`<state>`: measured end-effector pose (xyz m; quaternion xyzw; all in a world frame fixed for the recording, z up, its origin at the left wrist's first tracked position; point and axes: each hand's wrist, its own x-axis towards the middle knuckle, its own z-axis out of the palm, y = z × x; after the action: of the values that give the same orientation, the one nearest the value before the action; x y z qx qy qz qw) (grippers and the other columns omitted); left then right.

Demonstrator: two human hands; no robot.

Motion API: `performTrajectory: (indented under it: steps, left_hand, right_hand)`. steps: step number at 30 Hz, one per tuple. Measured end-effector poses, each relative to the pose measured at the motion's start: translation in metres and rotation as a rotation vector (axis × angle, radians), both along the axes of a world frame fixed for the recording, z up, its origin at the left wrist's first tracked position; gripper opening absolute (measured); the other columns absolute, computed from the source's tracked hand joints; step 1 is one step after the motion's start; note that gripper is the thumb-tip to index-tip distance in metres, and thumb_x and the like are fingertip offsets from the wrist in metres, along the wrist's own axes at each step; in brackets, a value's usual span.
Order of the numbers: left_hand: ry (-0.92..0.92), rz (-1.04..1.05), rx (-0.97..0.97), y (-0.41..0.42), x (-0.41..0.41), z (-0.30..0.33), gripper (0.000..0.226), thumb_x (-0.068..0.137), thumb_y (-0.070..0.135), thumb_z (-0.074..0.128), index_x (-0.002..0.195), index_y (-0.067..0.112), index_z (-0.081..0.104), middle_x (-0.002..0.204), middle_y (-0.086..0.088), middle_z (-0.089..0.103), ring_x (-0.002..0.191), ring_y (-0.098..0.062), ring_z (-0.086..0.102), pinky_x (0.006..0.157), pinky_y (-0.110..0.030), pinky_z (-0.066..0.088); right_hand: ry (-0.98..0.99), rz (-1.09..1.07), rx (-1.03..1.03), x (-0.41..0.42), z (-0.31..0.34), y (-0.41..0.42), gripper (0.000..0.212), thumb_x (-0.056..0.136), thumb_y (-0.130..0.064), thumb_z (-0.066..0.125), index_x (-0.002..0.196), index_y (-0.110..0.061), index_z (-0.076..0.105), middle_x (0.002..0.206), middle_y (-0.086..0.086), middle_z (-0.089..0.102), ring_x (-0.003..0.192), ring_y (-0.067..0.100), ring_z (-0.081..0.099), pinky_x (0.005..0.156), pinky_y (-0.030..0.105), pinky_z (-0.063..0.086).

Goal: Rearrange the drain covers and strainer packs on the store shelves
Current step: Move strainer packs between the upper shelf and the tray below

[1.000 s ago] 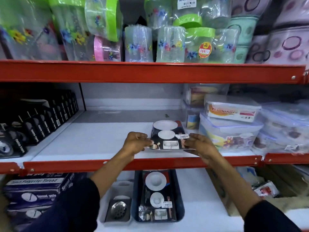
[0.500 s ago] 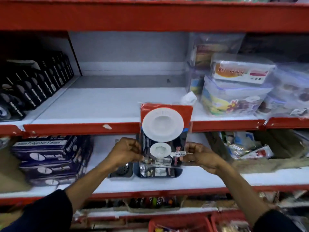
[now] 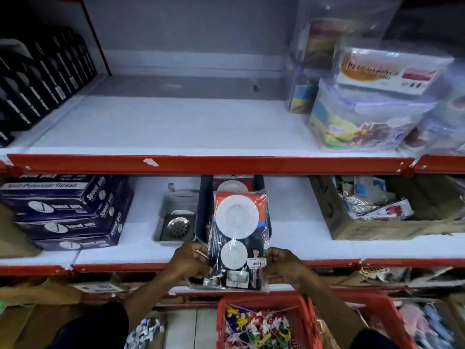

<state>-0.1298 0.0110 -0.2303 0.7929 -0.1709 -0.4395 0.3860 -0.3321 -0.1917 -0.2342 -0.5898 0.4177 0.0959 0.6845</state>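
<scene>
We pinch the clear-wrapped strainer pack, red and black card with two white round strainers, by its lower edges: our left hand grips the left side, our right hand the right, fingers curled tight on the film. The pack stands nearly upright in front of the lower shelf, its top leaning over the dark blue plastic tray where another such pack lies. Just left sits the grey tray with a steel perforated drain cover.

As we judge it, the slippery film could slide from our pinch and drop the pack into the red plastic basket below, or its top could catch the tray's rim.

The navy boxes at left read "Polyester Thread" and "Speed poly"; the pack's white price sticker is too small to read.
</scene>
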Motion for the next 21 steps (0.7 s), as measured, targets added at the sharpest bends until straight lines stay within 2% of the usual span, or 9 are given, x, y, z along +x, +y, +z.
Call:
performTrajectory:
  steps: [3,6,9,10,13,16,18,20,21]
  left_hand:
    - [-0.007,0.068,-0.054,-0.02,0.018,0.003,0.039,0.066,-0.015,0.079,0.097,0.003,0.065,0.079,-0.014,0.068,0.071,-0.028,0.066,0.063,-0.033,0.057]
    - [-0.025,0.124,-0.103,-0.048,0.04,0.011,0.037,0.07,-0.013,0.078,0.101,0.003,0.065,0.08,-0.013,0.068,0.068,-0.024,0.066,0.055,-0.029,0.06]
    - [-0.056,0.163,-0.114,-0.069,0.052,0.014,0.042,0.072,-0.016,0.075,0.11,-0.003,0.064,0.093,-0.02,0.069,0.083,-0.032,0.068,0.078,-0.046,0.062]
    - [-0.07,0.167,-0.099,-0.074,0.054,0.012,0.042,0.072,-0.016,0.075,0.111,-0.004,0.064,0.097,-0.022,0.07,0.088,-0.035,0.068,0.086,-0.05,0.06]
    - [-0.143,0.119,-0.057,-0.077,0.054,0.005,0.037,0.076,-0.012,0.073,0.112,-0.008,0.066,0.098,-0.021,0.071,0.091,-0.031,0.068,0.093,-0.048,0.058]
    - [-0.272,0.047,-0.068,-0.069,0.055,0.002,0.032,0.079,-0.009,0.07,0.111,-0.008,0.068,0.104,-0.022,0.074,0.098,-0.031,0.07,0.093,-0.043,0.058]
    - [-0.414,0.048,-0.106,-0.061,0.065,0.004,0.027,0.081,-0.01,0.062,0.106,-0.006,0.072,0.105,-0.02,0.076,0.101,-0.031,0.071,0.09,-0.031,0.057]
    - [-0.578,0.066,-0.131,-0.052,0.082,0.008,0.029,0.078,-0.015,0.059,0.098,-0.002,0.075,0.102,-0.015,0.077,0.093,-0.015,0.073,0.073,-0.001,0.047]
    - [-0.631,0.067,-0.154,-0.048,0.093,0.009,0.032,0.075,-0.018,0.059,0.097,-0.002,0.075,0.103,-0.014,0.077,0.09,-0.004,0.072,0.069,0.004,0.044]
  right_hand:
    - [-0.018,-0.125,-0.101,0.026,0.002,-0.014,0.054,0.076,0.013,0.075,0.127,0.003,0.058,0.119,0.023,0.064,0.092,0.029,0.063,0.076,0.038,0.056]
    - [-0.029,-0.212,-0.294,0.059,0.01,-0.027,0.052,0.076,0.012,0.075,0.125,-0.001,0.063,0.115,0.018,0.071,0.089,0.025,0.068,0.082,0.039,0.061]
    - [-0.021,-0.174,-0.522,0.08,0.012,-0.035,0.043,0.077,0.005,0.073,0.119,-0.004,0.068,0.112,0.011,0.075,0.084,0.016,0.068,0.063,0.008,0.052]
    - [-0.004,-0.149,-0.581,0.085,0.011,-0.036,0.041,0.077,0.003,0.073,0.118,-0.001,0.068,0.116,0.013,0.074,0.091,0.019,0.069,0.066,0.006,0.049]
    - [0.084,-0.058,-0.708,0.095,0.004,-0.035,0.038,0.079,-0.003,0.072,0.115,0.005,0.066,0.119,0.016,0.073,0.11,0.028,0.068,0.083,0.023,0.051]
    - [0.098,0.032,-0.901,0.095,0.001,-0.029,0.027,0.081,-0.004,0.067,0.107,-0.006,0.071,0.108,0.013,0.075,0.1,0.029,0.07,0.07,0.022,0.047]
    - [0.045,0.059,-0.999,0.092,-0.002,-0.025,0.044,0.08,0.0,0.067,0.121,-0.014,0.067,0.119,0.01,0.067,0.109,0.027,0.065,0.08,0.025,0.052]
    - [0.002,0.12,-1.092,0.092,-0.005,-0.02,0.048,0.08,-0.01,0.073,0.125,-0.024,0.065,0.127,0.002,0.061,0.119,0.021,0.057,0.09,0.033,0.056]
    - [-0.007,0.179,-1.114,0.093,-0.006,-0.018,0.043,0.08,-0.018,0.076,0.121,-0.028,0.067,0.126,-0.002,0.062,0.12,0.019,0.057,0.089,0.033,0.055]
